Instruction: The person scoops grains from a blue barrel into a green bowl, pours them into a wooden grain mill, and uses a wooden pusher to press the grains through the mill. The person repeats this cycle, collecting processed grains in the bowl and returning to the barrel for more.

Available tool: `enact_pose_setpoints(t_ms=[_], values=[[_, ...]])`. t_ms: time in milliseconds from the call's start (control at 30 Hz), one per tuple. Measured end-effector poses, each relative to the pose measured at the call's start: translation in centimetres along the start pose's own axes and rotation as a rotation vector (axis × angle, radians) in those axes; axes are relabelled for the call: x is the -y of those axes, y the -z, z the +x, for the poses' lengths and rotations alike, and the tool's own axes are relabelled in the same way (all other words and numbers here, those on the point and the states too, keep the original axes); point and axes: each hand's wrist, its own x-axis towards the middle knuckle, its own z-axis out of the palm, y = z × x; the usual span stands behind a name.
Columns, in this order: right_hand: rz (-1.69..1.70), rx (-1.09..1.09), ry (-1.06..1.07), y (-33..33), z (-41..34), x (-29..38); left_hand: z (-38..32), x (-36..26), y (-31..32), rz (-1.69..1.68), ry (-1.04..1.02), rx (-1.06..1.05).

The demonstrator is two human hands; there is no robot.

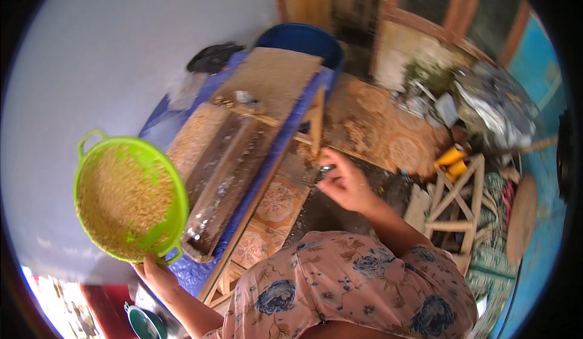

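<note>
My left hand grips the rim of a lime-green plastic basin by its lower handle. The basin is tilted and holds a crumbly, pale tan material. My right hand is raised beside the table, its fingers curled and apart; a small shiny thing shows by the fingers, too blurred to name. Between my hands, a long wooden trough with wet, glossy spots lies on a table covered in blue plastic sheeting. A strip of tan granular material runs along the trough's left side.
A brown board or mat covers the table's far part, before a large blue tub. A black plastic bag lies by the wall. To the right are a wooden frame, yellow objects and piled bags. A green container stands lower left.
</note>
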Motion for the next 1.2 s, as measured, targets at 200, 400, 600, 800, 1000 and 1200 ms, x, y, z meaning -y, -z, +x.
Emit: enact_pose_setpoints(t_ms=[200,400,600,800,1000,1200], values=[[0.701,0.028,-0.242,1.5,-9.1,0.7,-9.5,6.0,-12.1,0.175,0.471,0.858],[0.927,-0.453,-0.553,7.3,-23.3,-1.4,-24.4,13.0,-17.4,0.016,0.801,1.419],[1.028,-0.711,-0.581,11.1,-32.5,-2.8,-33.4,13.1,-21.3,0.171,0.866,1.802],[1.036,-1.115,-0.789,14.7,-36.7,-8.6,-33.7,17.3,-25.5,0.35,1.047,1.808],[0.829,-1.352,-1.121,19.9,-36.8,-17.7,-26.1,26.7,-29.2,0.417,1.113,1.411],[0.789,-1.232,-1.056,27.2,-28.0,-22.7,-19.9,33.3,-38.3,0.554,1.027,1.301]])
